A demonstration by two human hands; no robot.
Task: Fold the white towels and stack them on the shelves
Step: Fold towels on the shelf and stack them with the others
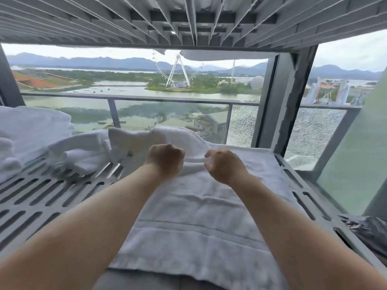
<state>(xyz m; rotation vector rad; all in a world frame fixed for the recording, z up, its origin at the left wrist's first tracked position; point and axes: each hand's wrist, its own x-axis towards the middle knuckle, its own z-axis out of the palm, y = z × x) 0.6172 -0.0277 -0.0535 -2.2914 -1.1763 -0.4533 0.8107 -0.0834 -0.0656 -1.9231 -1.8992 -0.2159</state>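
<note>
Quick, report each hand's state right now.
Left hand: closed in a fist on the white towel, at its raised fold.
Right hand: fingers curled over the same fold; grip cannot be told.

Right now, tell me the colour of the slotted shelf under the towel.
Light grey shelf, with rows of long slots; head view shows it best.

Counting from my end: two hands, left hand [165, 162] and right hand [225, 166]. Two slotted shelves, lower shelf [41, 195] and upper shelf [83, 21]. One flat towel [199, 216]. The rumpled towel heap [62, 143] I can't count. One ferris wheel [178, 70].
</note>
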